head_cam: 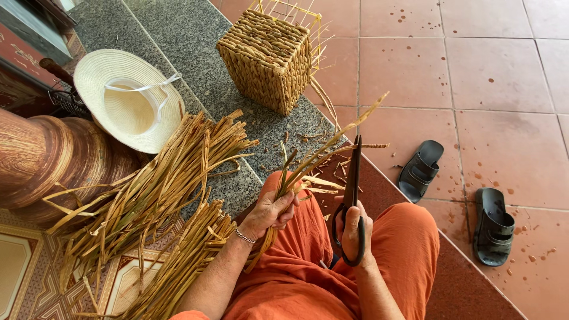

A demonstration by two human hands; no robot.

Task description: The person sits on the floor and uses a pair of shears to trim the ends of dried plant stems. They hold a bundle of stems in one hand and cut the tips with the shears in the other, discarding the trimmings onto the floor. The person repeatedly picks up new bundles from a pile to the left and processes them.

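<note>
A small bunch of dried reed strips [308, 166] is held in the left hand [269, 212], grip pressed together around the lower part of the bunch, strip ends fanning up and away from the knee. A metal bracelet [244, 236] is worn on that wrist. Black scissors [354, 195] are held in the right hand [354, 228], fingers passed through the handle loops, grip pinching the handles; blades are seen shut, pointing up, just beside the held strips. Both hands are positioned over orange trousers [308, 278].

Landmark: woven square basket [267, 56], set on the grey stone step [195, 41], unfinished spokes sticking out at its far end. Toward the person from the basket, short clippings [314, 137] are scattered on the step edge. Left of the basket, a pale straw hat [127, 98] is laid brim-up. Below the hat, a large pile of loose reed strips [154, 201] is spread beside the left arm. Left of the pile, a brown wood-grained round pot [47, 157] is seen. Right of the basket, well apart, two dark slide sandals [456, 198] lie on the red tiled floor [504, 89].
</note>
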